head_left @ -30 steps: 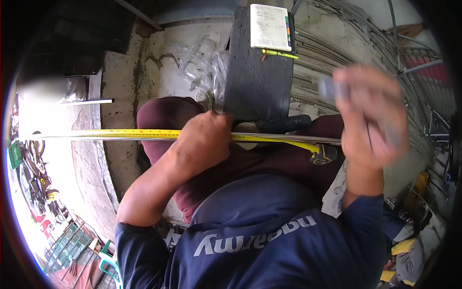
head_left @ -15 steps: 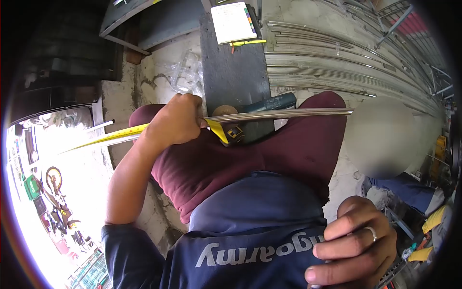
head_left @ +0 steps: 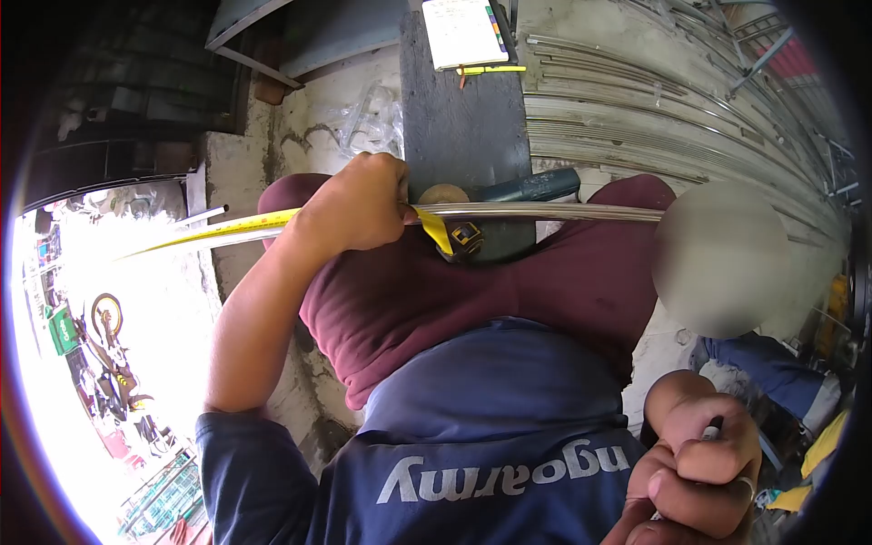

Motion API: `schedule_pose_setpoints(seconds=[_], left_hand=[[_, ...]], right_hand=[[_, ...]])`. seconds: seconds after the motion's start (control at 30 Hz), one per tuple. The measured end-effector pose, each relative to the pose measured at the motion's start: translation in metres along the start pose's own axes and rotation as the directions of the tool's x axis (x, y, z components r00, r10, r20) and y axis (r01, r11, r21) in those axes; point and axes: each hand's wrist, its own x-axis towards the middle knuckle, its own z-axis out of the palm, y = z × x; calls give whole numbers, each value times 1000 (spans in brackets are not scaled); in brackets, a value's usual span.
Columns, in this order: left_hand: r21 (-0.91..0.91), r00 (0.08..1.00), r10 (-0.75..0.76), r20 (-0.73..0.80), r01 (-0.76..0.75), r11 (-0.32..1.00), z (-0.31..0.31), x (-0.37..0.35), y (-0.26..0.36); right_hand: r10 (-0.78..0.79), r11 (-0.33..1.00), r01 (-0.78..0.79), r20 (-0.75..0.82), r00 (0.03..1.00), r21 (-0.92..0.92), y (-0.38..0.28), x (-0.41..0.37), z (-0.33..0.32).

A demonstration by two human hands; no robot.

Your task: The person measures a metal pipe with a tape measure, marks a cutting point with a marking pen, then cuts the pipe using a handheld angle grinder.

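My left hand [head_left: 361,202] is closed around a shiny metal tube [head_left: 563,212] lying across my thighs, with the yellow tape blade [head_left: 238,224] pinched along it. The blade stretches left into the glare. On the right of that hand, the dark tape measure case [head_left: 465,238] hangs by a twisted length of blade over my lap. My right hand [head_left: 704,468], near my chest at the lower right, is curled around a pen [head_left: 715,427]; only its dark end shows. Just beyond the tube lies a blue-green angle grinder [head_left: 531,186] with a tan disc [head_left: 443,194].
A dark bench [head_left: 463,118] runs away between my knees, bearing an open notebook [head_left: 465,34] and a yellow pencil-like stick [head_left: 491,69]. Long metal tubes [head_left: 618,136] lie on the floor to the right. Clear plastic [head_left: 371,123] lies left of the bench. A blurred round patch hides the right side.
My right hand has turned and drawn slightly right and down, so the pen's dark end now shows. The whole view has shifted a little; my left hand keeps its grip on the tube and blade.
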Motion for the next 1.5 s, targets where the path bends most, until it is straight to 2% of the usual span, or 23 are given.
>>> schedule_pose_setpoints(seconds=[0.03, 0.07, 0.13, 0.17, 0.23, 0.3, 0.37, 0.4, 0.43, 0.47, 0.5, 0.53, 0.63, 0.77, 0.87, 0.97, 1.07, 1.17, 1.2, 1.3, 1.33, 1.43, 1.5], left_hand=[[0, 1000, 2, 9, -2, 1000, -2, 1, -2], [9, 1000, -8, 20, 8, 1000, -3, 1, 0], [20, 999, -28, 44, 27, 999, -6, 3, 3], [28, 999, 23, 33, -24, 999, 0, 8, 4], [77, 999, 42, -32, -39, 996, 2, 4, -8], [63, 999, 0, -35, 2, 998, 2, 0, -8], [51, 1000, 13, -17, -12, 999, -3, 2, 0], [43, 1000, -5, 9, 5, 999, -4, 4, 1], [39, 1000, -2, 8, 2, 999, -4, 5, 1], [37, 1000, -2, 4, 1, 999, -3, 6, -2], [31, 1000, -5, 4, 5, 1000, -1, 5, -2], [43, 1000, 5, 3, -5, 999, -3, 3, 1], [33, 999, -35, 31, 34, 999, -5, 1, 4], [59, 1000, 4, 1, -4, 998, -2, 1, -2], [63, 1000, 17, 7, -18, 998, -2, 1, -1], [58, 1000, 24, 6, -24, 998, -3, 0, -2], [48, 1000, 0, 25, -1, 999, -4, -1, 1], [44, 1000, 3, 7, -3, 999, -3, 0, -3], [49, 1000, 10, -12, -9, 999, -1, -1, -3], [41, 1000, 4, -7, -4, 999, -2, -4, -3], [35, 1000, 3, 2, -3, 999, -3, -4, -3], [20, 998, 53, -17, -52, 998, -1, -4, -7], [16, 999, 48, -8, -47, 999, -1, -3, -7]], right_hand=[[52, 998, -51, 33, 998, -25, -8, 0, -4], [222, 972, -210, 134, 966, -102, -25, 4, -12], [151, 967, -131, 77, 986, -217, -17, -15, -17], [139, 967, -122, 62, 988, -225, -9, -24, -20], [241, 957, -223, 85, 967, -185, 5, -39, -27], [387, 913, -361, 118, 915, -192, 28, -58, -21], [564, 815, -514, 162, 810, -269, 55, -84, 5], [659, 724, -566, 150, 737, -395, 63, -102, 26], [787, 607, -636, 251, 563, -477, 71, -120, 40], [776, 622, -593, 303, 553, -511, 83, -143, 54], [722, 675, -519, 327, 610, -524, 96, -169, 68], [752, 652, -485, 413, 514, -583, 102, -176, 76], [757, 651, -387, 522, 393, -653, 123, -184, 98], [660, 737, -279, 568, 491, -615, 139, -200, 112], [627, 758, -242, 575, 526, -605, 147, -210, 121], [666, 724, -273, 538, 517, -633, 151, -207, 124], [668, 732, -394, 472, 575, -556, 156, -210, 122], [716, 697, -518, 446, 536, -496, 156, -204, 108], [762, 646, -540, 424, 489, -539, 148, -193, 99], [741, 671, -558, 416, 526, -488, 132, -180, 76], [778, 625, -640, 412, 473, -446, 126, -174, 69], [785, 603, -737, 390, 481, -305, 114, -155, 45], [821, 518, -830, 390, 417, -204, 108, -142, 24]])
